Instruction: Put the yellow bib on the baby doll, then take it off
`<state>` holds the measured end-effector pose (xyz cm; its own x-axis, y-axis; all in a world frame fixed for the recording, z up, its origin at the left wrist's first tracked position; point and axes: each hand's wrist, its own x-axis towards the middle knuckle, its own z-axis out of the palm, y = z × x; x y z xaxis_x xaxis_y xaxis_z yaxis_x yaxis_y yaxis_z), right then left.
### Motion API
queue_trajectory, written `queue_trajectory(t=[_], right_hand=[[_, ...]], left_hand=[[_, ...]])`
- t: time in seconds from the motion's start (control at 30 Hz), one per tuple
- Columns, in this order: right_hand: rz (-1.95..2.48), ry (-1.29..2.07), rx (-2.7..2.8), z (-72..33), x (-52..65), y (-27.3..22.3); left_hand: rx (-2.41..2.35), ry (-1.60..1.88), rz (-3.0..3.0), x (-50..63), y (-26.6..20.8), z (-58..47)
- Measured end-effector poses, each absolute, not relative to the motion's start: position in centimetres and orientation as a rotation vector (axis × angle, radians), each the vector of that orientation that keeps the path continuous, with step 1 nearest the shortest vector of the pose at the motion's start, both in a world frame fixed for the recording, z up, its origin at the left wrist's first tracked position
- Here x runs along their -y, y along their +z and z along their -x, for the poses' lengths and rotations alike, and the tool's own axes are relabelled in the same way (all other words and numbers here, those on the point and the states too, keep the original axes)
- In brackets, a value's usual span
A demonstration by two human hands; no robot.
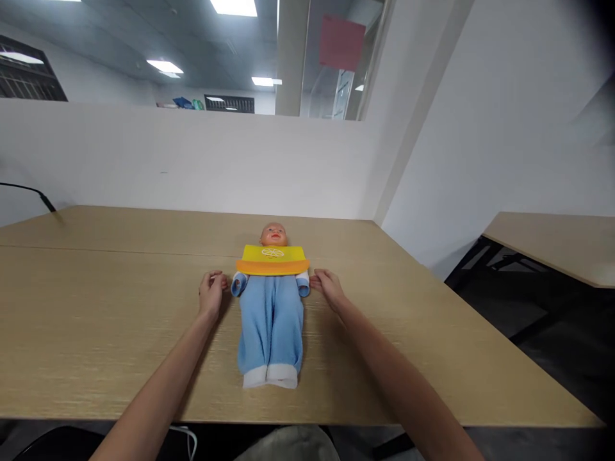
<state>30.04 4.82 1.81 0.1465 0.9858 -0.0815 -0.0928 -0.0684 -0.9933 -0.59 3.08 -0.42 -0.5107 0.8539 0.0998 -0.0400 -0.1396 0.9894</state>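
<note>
Evenly, we flanked the doll (271,314), which lay face-up on the table (120,320), yellow bib (273,253) across its chest: left hand (212,292) loosely curled, empty; right hand (329,288) slightly bent beside a cuff (303,290), grip unclear. Light, matched handling from both sides seemed best.

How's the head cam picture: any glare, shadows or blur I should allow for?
Head view: ceiling lights blown out to white, yet no strong glare on the yellow bib; head view: soft shadow on the table beside the left forearm; head view: top right corner dark and blurred, well away from the left hand, right hand and doll.
</note>
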Motion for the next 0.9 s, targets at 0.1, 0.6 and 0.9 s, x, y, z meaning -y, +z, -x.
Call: queue_trajectory(t=[0.1,0.6,0.9], right_hand=[[1.234,1.198,0.958,-29.4,-8.4,1.4],[1.212,1.432,0.827,-27.4,-17.2,1.9],[1.231,1.543,0.894,-27.5,-17.5,2.2]], left_hand=[[-1.370,1.691,-0.919,-6.6,-0.4,0.3],[-1.113,1.187,-0.817,-15.5,1.9,-1.0],[-1.123,1.153,-0.881,-17.4,1.1,-0.5]])
